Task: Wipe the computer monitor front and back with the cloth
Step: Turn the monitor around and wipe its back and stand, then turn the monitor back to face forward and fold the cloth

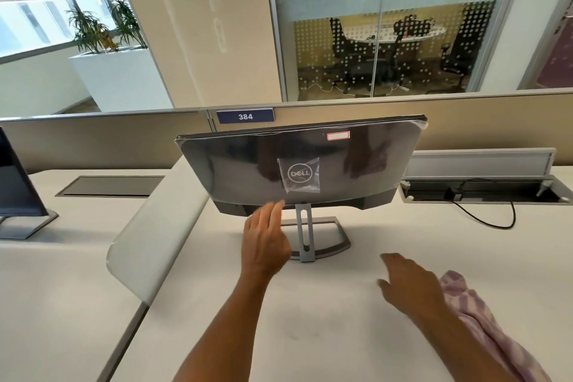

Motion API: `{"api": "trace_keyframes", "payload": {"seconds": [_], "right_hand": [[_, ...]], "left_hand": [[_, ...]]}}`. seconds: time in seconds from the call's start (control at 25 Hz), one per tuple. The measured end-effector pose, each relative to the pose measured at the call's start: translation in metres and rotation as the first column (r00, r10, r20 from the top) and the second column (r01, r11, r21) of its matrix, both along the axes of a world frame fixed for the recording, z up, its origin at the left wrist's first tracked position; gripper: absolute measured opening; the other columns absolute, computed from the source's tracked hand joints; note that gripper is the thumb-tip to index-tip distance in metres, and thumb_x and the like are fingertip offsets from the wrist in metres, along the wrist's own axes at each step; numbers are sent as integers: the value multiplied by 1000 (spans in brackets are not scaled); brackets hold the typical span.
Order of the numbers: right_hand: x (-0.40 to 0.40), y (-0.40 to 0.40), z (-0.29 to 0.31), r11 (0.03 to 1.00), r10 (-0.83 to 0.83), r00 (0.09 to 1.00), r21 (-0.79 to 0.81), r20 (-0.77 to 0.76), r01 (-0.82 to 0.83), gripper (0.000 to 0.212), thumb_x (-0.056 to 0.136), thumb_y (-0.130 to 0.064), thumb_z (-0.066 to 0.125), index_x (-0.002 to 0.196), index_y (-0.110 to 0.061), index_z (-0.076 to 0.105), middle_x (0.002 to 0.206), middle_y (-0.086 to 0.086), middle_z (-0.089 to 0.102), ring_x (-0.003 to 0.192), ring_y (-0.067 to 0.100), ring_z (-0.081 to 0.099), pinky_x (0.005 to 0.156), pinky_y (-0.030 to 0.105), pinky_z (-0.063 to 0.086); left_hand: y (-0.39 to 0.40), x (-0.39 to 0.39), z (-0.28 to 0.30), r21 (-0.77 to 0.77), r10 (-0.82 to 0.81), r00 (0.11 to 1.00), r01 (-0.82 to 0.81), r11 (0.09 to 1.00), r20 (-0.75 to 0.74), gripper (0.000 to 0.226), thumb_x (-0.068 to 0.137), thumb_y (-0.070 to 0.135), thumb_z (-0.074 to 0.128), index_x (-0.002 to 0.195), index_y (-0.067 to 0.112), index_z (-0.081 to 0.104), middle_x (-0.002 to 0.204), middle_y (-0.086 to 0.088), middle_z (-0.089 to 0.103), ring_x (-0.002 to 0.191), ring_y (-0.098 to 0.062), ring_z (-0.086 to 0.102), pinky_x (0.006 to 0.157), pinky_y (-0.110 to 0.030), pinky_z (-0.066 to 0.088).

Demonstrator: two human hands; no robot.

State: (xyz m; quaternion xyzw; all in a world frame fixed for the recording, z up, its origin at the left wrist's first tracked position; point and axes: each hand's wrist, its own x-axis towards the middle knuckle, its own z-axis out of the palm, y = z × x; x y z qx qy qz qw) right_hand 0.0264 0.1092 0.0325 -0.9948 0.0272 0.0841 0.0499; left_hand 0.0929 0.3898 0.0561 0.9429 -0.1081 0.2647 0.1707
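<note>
Left hand outstretched, fingers straight, near monitor

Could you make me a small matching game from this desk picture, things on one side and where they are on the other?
Things:
1. monitor
2. cloth
3. left hand
4. black cable

Places:
A. under the right hand and forearm
B. running from the open desk hatch
C. on its stand, back towards the camera
D. raised by the monitor's lower edge

Pairs: 1-C, 2-A, 3-D, 4-B
</note>
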Motion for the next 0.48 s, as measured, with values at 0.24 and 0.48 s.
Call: {"api": "trace_keyframes", "payload": {"seconds": [0.24, 0.48], "right_hand": [[44, 66, -39, 953, 59, 996, 302, -64, -37, 65, 105, -42, 44, 160, -20, 19, 163, -1, 31, 142, 23, 44, 111, 35, 40], [77, 105, -76, 946, -77, 994, 311, -74, 97, 67, 105, -51, 33, 159, -12, 22, 164, 8, 28, 144, 26, 41, 114, 37, 39]], "left_hand": [[35, -23, -80, 220, 141, 825, -21, 975, -548, 60, 101, 31, 41, 156, 14, 22, 161, -4, 29, 145, -23, 33, 115, -37, 31], [20, 9, -94, 266, 86, 813, 87, 960, -575, 63, 105, 40, 27, 160, 18, 4, 167, 0, 3, 154, -21, 6, 120, -38, 18]]}}
